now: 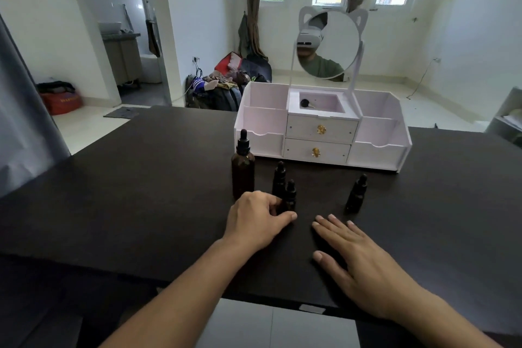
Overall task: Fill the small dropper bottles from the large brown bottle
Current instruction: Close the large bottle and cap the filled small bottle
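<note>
The large brown bottle (pixel 243 171) with a black dropper cap stands upright on the dark table (pixel 141 192). Just right of it stand two small dark dropper bottles, one behind (pixel 279 179) and one in front (pixel 290 193). My left hand (pixel 258 219) curls its fingers and thumb round the base of the front small bottle. A third small dropper bottle (pixel 357 194) stands apart to the right. My right hand (pixel 361 257) lies flat on the table with straight fingers, holding nothing.
A white cosmetic organizer (pixel 322 133) with two drawers, open side compartments and a round cat-ear mirror (pixel 329 42) stands behind the bottles. A small black object lies in its top compartment. The table's near edge runs below my forearms.
</note>
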### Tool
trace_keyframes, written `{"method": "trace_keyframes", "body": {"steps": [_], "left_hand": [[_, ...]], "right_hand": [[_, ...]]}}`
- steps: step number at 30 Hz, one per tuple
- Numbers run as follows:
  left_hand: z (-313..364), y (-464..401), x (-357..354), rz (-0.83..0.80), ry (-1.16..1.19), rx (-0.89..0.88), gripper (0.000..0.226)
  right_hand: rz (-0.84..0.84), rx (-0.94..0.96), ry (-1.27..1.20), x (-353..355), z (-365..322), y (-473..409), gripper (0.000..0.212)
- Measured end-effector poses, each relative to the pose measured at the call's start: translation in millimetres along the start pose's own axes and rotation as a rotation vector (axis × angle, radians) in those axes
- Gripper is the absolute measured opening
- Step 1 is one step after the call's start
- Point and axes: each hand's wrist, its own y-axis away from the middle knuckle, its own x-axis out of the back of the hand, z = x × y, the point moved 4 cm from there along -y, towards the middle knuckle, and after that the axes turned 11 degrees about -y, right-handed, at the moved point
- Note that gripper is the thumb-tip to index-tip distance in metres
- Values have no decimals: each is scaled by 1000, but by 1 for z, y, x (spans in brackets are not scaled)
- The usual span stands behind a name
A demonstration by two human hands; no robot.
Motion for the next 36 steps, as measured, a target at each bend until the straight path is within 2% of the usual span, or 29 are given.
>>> {"method": "trace_keyframes", "body": {"steps": [3,7,9,11,13,15,18,20,24,27,31,36], "left_hand": [[18,-7,-11,-2,-19,-2,29],[37,-16,-25,18,-88,16,34],[42,-21,-29,35,-116,39,35],[45,-25,-32,37,-141,57,35],[47,-28,-35,37,-159,73,37],[47,-28,-35,46,-167,89,41],[47,-26,-35,58,-171,100,44],[47,-23,-33,69,-163,108,42],[46,-13,-30,110,-98,156,31],[56,-5,-34,98,-106,114,16],[84,-2,-46,63,-70,-41,20],[109,-12,-59,44,-7,-43,26]], "right_hand": [[90,-45,-20,8,11,14,59],[175,-127,-11,14,28,27,62],[179,-173,2,16,32,31,80],[153,-224,18,19,38,33,115],[111,-267,63,20,45,34,126],[51,-309,73,23,54,30,112],[3,-365,99,29,80,16,76],[2,-382,118,36,97,6,67],[0,-393,120,44,117,-12,62],[28,-414,115,49,124,-24,64],[47,-458,108,53,126,-36,64],[71,-468,112,52,124,-38,64]]}}
